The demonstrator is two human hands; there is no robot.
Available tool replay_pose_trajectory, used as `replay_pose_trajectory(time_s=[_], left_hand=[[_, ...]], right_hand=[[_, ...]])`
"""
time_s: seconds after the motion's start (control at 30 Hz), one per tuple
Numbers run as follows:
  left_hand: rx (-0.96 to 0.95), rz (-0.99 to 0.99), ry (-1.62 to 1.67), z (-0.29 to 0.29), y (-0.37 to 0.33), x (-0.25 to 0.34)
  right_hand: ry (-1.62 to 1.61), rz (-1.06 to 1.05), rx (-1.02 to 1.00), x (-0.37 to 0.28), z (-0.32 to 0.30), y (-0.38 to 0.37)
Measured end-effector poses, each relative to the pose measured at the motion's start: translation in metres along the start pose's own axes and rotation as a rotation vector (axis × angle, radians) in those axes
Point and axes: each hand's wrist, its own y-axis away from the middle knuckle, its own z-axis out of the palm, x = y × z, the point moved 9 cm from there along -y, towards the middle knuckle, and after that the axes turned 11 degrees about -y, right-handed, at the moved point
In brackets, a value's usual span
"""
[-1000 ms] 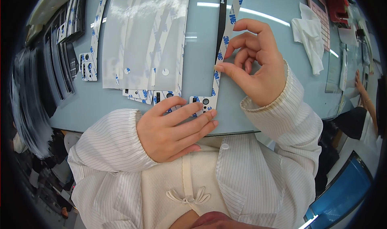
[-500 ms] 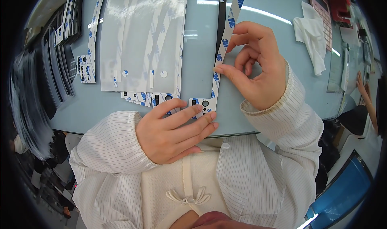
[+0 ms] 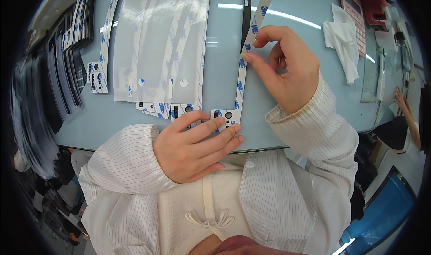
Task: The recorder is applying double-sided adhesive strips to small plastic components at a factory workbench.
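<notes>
Shift: since 0.5 s ago, liner strip [image 3: 243, 75] pulled further up by right hand [image 3: 287, 68]; strip's lower end kept pinned at table [image 3: 292, 120] edge.
Left hand [image 3: 193, 147]: fingers flat, pressing.
Right hand: thumb and forefinger pinched on strip.
Risk: tearing or creasing if peeled too steeply; black strip [image 3: 246, 12] could be lifted w/ it.
Nearby: clear sheets [image 3: 157, 44].

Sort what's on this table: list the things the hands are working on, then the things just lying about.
In hand:
left hand pressing down the L-shaped white strip
right hand pinching that strip
thin black strip beside it

Lying about:
clear sheets
white cloth
pink calculator
stacked black strips
</notes>
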Motion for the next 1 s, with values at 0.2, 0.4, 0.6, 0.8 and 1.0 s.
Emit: replay_pose_trajectory(time_s=[0.2, 0.4, 0.6, 0.8, 1.0], left_hand=[[0.008, -0.001, 0.004, -0.001, -0.001, -0.001], [0.013, -0.011, 0.028, 0.000, 0.002, 0.000], [0.006, -0.018, 0.053, 0.002, 0.001, -0.002], [-0.005, -0.005, 0.080, 0.001, 0.005, -0.002], [-0.007, -0.012, 0.085, 0.002, 0.009, -0.002]], right_hand=[[0.064, -0.078, 0.041, 0.000, -0.001, -0.009], [0.108, -0.088, 0.037, 0.001, 0.000, -0.015], [0.150, -0.091, 0.032, 0.006, 0.002, -0.018], [0.328, -0.170, 0.072, 0.006, -0.002, -0.025], [0.334, -0.209, -0.014, -0.006, -0.011, -0.016]])
